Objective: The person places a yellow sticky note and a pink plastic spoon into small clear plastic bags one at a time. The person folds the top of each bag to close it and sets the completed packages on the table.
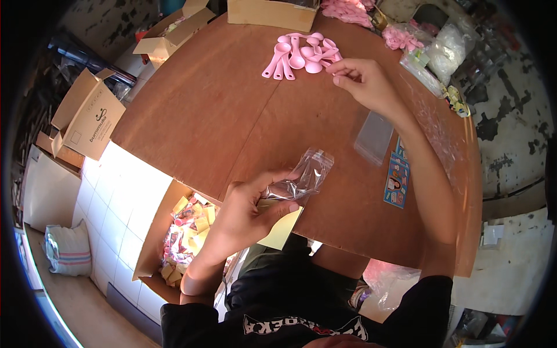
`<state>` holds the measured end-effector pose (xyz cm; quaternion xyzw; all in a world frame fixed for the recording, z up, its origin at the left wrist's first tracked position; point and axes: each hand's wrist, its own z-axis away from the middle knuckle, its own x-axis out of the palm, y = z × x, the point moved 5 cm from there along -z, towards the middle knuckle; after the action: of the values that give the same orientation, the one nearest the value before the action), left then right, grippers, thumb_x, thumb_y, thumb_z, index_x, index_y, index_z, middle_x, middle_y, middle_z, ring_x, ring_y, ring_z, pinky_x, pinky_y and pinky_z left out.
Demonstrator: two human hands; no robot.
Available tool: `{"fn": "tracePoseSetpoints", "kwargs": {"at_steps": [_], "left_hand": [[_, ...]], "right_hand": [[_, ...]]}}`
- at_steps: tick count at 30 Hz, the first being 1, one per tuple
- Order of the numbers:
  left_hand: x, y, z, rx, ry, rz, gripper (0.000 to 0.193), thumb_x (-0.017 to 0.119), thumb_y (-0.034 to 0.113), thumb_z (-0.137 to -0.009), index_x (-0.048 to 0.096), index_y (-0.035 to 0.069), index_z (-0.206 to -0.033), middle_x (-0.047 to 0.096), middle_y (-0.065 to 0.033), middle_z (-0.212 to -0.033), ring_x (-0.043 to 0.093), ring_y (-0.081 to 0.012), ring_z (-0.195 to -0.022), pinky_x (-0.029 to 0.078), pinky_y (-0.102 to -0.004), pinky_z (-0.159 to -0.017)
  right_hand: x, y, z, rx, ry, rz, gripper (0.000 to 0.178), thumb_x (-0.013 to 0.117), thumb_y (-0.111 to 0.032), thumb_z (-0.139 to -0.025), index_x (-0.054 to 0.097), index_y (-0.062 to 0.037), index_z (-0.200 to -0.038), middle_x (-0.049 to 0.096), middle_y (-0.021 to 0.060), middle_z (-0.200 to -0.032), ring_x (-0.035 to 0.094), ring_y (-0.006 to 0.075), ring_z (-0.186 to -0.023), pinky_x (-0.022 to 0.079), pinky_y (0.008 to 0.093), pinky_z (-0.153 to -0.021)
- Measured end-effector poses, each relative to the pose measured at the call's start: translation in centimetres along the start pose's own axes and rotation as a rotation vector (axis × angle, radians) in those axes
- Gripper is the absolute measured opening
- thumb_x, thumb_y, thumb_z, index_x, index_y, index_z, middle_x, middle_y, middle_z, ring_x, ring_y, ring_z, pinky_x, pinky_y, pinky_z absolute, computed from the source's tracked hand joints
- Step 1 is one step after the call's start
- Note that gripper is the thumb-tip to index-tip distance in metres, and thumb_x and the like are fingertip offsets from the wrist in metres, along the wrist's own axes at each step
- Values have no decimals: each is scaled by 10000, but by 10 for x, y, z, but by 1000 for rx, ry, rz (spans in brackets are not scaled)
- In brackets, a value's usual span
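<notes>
My left hand (pixel 241 217) is closed around a clear plastic bag (pixel 312 174), whose mouth end points away over the table. A pale yellow card (pixel 281 229) hangs at its thumb, partly hidden by the fingers. Farther off, a loose pile of pink plastic measuring spoons (pixel 296 59) lies on the brown table (pixel 214 110). My right hand (pixel 368 84) reaches to the pile's right side, thumb and fingers pinching at the handle of a pink spoon (pixel 332 57). Under my right forearm lie a stack of clear bags (pixel 374 138) and blue printed cards (pixel 396 184).
Below the table's left edge stands an open carton (pixel 152 232) of packed goods. More cardboard boxes (pixel 93 119) stand at the left, and another box (pixel 272 14) sits at the far edge. Pink items (pixel 401 37) and plastic bundles (pixel 449 55) line the far right.
</notes>
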<state>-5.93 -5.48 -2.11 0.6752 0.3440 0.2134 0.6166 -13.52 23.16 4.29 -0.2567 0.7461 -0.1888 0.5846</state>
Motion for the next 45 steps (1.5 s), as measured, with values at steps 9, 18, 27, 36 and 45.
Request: {"fn": "tracePoseSetpoints", "kwargs": {"at_steps": [9, 18, 27, 36, 45], "left_hand": [[-3, -18, 3, -65, 25, 152, 408, 772, 59, -855, 639, 14, -1238, 739, -130, -934, 707, -152, -910, 528, -286, -807], [-5, -18, 3, -29, -8, 122, 402, 769, 58, -857, 634, 1, -1232, 746, -134, -932, 711, -155, -898, 533, -285, -786], [-6, -21, 6, -21, 4, 204, 422, 759, 34, -867, 613, 0, -1261, 743, -93, -1018, 665, -103, -956, 512, -266, -861], [21, -4, 1, 11, -3, 164, 428, 752, 33, -874, 595, -4, -1270, 738, -105, -1032, 662, -112, -975, 511, -277, -873], [28, -6, 2, 53, 45, 180, 443, 772, 37, -854, 592, -9, -1256, 733, -111, -1050, 663, -122, -983, 513, -288, -871]], "right_hand": [[53, 39, -58, -241, 209, 685, 339, 696, -132, -827, 669, -139, -1165, 649, 81, -1133, 650, 285, -1060, 559, 452, -820], [47, 9, 30, -423, 268, 577, 252, 677, -83, -800, 690, -132, -1047, 653, 67, -934, 675, 285, -842, 550, 437, -693], [45, -21, 66, -233, -160, 305, 329, 645, 15, -762, 695, -41, -1082, 666, 138, -957, 661, 321, -787, 535, 388, -694], [74, 1, 13, -32, 153, 163, 267, 704, -82, -812, 682, 46, -1046, 711, 201, -779, 720, 287, -758, 562, 384, -688], [12, -42, 81, 130, -38, -414, 250, 691, -61, -876, 637, 6, -1111, 653, 23, -935, 662, 106, -860, 529, 264, -778]]}}
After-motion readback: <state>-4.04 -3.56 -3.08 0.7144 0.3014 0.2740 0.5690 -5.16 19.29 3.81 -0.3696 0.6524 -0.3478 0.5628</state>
